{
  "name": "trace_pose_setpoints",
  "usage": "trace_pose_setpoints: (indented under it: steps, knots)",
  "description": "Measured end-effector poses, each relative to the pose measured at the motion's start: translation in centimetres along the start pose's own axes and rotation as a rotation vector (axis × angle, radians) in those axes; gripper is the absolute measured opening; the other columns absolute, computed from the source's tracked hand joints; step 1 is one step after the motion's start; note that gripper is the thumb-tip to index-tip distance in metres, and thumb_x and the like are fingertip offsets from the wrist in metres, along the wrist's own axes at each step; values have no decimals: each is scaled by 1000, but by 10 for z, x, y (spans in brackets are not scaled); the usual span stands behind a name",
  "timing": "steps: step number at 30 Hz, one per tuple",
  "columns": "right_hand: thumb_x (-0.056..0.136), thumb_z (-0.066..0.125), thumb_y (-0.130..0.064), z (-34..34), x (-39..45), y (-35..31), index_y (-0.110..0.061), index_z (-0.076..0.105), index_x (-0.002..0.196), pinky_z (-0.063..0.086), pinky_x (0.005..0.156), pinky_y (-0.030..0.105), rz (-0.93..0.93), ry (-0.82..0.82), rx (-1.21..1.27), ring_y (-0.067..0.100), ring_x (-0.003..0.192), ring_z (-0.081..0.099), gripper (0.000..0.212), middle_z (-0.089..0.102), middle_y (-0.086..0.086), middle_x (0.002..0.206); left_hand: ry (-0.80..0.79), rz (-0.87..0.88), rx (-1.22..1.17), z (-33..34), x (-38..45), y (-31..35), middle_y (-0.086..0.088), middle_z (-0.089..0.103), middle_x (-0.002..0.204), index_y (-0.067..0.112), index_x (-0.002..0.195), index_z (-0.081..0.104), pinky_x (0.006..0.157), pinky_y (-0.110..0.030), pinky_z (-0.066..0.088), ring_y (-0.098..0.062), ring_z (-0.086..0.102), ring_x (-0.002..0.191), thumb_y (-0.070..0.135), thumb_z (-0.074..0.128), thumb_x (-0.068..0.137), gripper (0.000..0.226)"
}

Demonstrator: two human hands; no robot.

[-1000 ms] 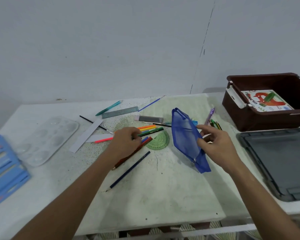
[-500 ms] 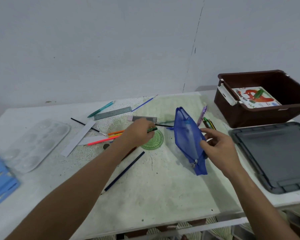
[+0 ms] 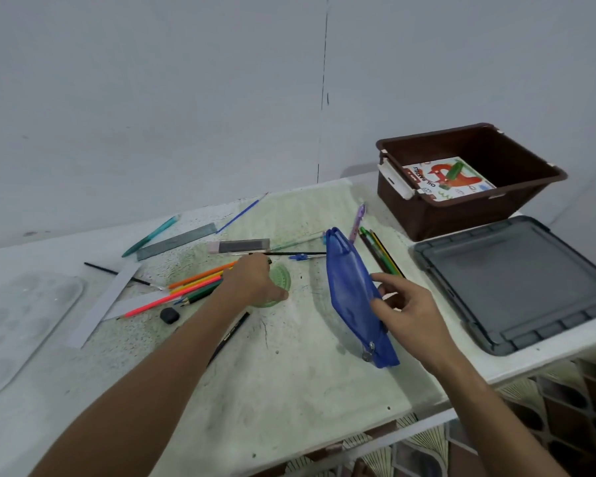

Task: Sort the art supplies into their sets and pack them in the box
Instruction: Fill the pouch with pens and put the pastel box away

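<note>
Sorting stage, pencil set, with packing barely begun. The right hand point(image 3: 406, 315) held a blue mesh pouch point(image 3: 353, 297) on edge, fingers curled against its far side, zipper pull at the near lower end; whether its mouth stood open could not be told. The left hand point(image 3: 255, 280) lay knuckles-up over a green protractor point(image 3: 283, 277), at the ends of a loose bundle of coloured pencils point(image 3: 193, 287); its fingers were hidden beneath it, so whether it gripped anything could not be told. Scattered about the table point(image 3: 289, 390): one dark pencil point(image 3: 229, 333) under the left forearm, a grey ruler point(image 3: 176, 241), a teal pen point(image 3: 150, 235), a black eraser point(image 3: 169, 315), a clear palette point(image 3: 18, 321), and further pencils point(image 3: 381, 256) behind the pouch. The brown box point(image 3: 468, 201) stood at far right, holding only an oil pastel carton point(image 3: 444, 180); its grey lid point(image 3: 516, 284) lay beside it. Next move, by judgement: gather the pencils into one grip, tips aligned, and feed them into the pouch, which the right hand would need to hold open and steady.
</note>
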State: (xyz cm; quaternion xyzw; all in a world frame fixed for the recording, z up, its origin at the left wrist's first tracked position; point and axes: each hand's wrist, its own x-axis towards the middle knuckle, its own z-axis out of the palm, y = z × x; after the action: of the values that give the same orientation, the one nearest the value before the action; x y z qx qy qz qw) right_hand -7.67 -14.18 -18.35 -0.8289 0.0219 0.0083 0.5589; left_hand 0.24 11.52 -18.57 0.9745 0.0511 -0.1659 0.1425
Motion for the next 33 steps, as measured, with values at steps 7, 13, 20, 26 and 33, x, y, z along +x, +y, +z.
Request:
trace_pose_setpoints:
  steps: [7, 13, 20, 26, 33]
  knots:
    - [88, 63, -26, 12, -1, 0, -31, 56, 125, 49, 58, 13, 77, -71, -47, 4, 95, 59, 38, 57, -12, 114, 141, 136, -556, -15, -11, 9, -1, 67, 71, 7, 86, 72, 53, -21, 41, -7, 54, 54, 18, 67, 87, 12]
    - [88, 61, -18, 14, -3, -1, -23, 61, 123, 55, 63, 19, 32, 23, -5, 7, 93, 63, 35, 63, -7, 111, 30, 132, -962, -34, -36, 45, -10, 62, 73, -3, 90, 67, 48, -27, 48, -15, 58, 53, 9, 64, 87, 13]
    - [88, 60, -14, 5, -3, -3, -20, 63, 121, 51, 60, 12, 4, 54, -48, 4, 91, 62, 33, 64, -9, 109, -135, 160, -763, -8, -34, 72, -7, 73, 80, 14, 91, 70, 51, -24, 48, -11, 62, 59, 15, 71, 84, 7]
    - [86, 59, -13, -6, -5, 3, -21, 64, 123, 58, 65, 25, 19, 75, -36, 8, 93, 64, 37, 67, -7, 110, -27, 305, -544, 5, -26, 75, 3, 70, 86, 21, 106, 72, 68, -27, 50, -13, 65, 79, 28, 73, 83, 24]
    - [87, 61, -13, -19, -12, 3, -23, 60, 126, 56, 64, 22, 55, 86, 3, 9, 99, 62, 41, 64, -10, 111, -95, 369, -617, 12, -28, 84, 4, 67, 110, 25, 121, 66, 69, -25, 58, -10, 67, 88, 17, 66, 89, 34]
